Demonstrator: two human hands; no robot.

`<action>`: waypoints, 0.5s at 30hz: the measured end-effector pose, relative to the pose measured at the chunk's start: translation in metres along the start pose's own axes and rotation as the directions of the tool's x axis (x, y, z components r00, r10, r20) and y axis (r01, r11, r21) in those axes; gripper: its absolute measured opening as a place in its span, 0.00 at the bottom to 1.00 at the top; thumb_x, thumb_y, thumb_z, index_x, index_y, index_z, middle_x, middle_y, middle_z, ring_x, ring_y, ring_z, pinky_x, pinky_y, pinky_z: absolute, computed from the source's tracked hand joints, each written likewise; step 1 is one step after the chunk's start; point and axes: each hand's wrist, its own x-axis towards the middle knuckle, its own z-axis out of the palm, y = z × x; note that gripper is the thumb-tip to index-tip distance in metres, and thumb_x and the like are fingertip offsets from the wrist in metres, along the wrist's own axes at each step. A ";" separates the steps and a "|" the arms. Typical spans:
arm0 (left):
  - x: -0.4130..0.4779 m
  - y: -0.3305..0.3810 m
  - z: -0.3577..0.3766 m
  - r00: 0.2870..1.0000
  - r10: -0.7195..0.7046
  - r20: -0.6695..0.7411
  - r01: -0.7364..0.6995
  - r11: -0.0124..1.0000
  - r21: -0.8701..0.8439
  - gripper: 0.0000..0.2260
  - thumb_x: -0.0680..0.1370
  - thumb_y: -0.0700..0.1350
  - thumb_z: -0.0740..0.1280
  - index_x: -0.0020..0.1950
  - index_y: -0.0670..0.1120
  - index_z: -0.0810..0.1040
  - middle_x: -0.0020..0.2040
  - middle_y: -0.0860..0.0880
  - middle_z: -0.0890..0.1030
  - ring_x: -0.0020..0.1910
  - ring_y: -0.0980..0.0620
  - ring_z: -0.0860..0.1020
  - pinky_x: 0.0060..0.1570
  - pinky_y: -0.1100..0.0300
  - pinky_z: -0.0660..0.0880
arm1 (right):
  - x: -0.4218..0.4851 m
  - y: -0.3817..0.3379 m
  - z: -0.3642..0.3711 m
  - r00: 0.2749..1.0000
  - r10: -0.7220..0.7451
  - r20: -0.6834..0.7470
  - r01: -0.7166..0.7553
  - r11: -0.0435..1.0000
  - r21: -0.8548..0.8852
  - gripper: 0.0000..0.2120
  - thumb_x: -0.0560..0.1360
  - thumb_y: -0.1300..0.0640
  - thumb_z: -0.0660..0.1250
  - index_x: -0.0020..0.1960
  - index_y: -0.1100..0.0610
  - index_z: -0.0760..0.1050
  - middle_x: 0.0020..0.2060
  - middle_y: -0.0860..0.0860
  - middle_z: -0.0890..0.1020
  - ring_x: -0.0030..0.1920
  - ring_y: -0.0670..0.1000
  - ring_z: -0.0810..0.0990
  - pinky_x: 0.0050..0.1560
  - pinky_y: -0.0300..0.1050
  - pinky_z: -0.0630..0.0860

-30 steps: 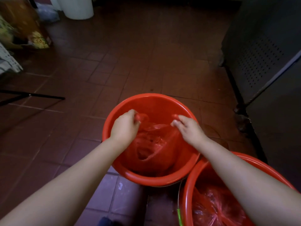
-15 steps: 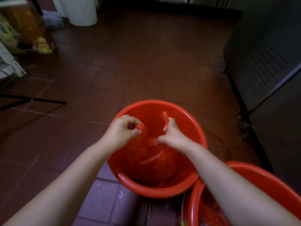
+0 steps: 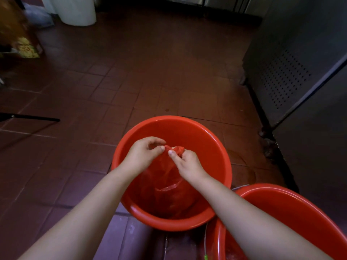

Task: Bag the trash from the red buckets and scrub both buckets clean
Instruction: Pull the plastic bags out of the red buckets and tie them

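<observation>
Over a floor of matte, reddish-brown square tiles [image 3: 150,72], we hold the gathered mouth of a thin, translucent red plastic bag [image 3: 169,186] above the middle of a round red bucket [image 3: 206,156]. Our left hand [image 3: 142,156] pinches the twisted top between thumb and forefinger, and our right hand [image 3: 189,164] curls its fingers round the same bunched neck, so both hands are clamped on the film and almost touching each other. The crinkled, glossy body of the bag hangs down inside the bucket, against its smooth plastic wall. A second red bucket [image 3: 272,192], equally smooth with a rolled rim, stands just beside the first at lower right, and we cannot make out its contents. To the right rises a grey metal cabinet [image 3: 281,81] with a perforated panel. A white cylindrical container [image 3: 77,12] stands at the far left.
</observation>
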 end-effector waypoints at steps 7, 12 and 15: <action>0.002 0.000 -0.001 0.998 0.066 0.000 -0.066 0.998 -0.025 0.09 0.74 0.37 0.70 0.37 0.50 0.78 0.34 0.55 0.79 0.33 0.64 0.75 0.37 0.69 0.70 | 0.001 -0.010 -0.011 0.957 0.229 0.180 -0.291 0.756 0.587 0.05 0.78 0.61 0.64 0.46 0.59 0.78 0.31 0.53 0.82 0.30 0.46 0.79 0.32 0.35 0.72; -0.005 -0.002 -0.003 0.931 0.098 0.351 -0.139 0.986 0.096 0.08 0.69 0.35 0.74 0.39 0.49 0.81 0.40 0.50 0.79 0.39 0.58 0.77 0.43 0.63 0.72 | -0.004 -0.012 -0.027 0.961 0.176 0.214 -0.267 0.794 0.546 0.10 0.67 0.75 0.70 0.40 0.62 0.77 0.32 0.53 0.81 0.32 0.47 0.80 0.35 0.37 0.76; 0.001 -0.010 0.005 0.963 0.119 0.241 -0.156 0.978 0.141 0.14 0.68 0.34 0.71 0.43 0.52 0.77 0.44 0.51 0.78 0.44 0.55 0.76 0.48 0.57 0.72 | -0.007 -0.016 -0.031 0.974 0.049 0.222 -0.118 0.942 0.314 0.14 0.64 0.77 0.70 0.37 0.59 0.74 0.29 0.50 0.79 0.31 0.44 0.78 0.35 0.35 0.74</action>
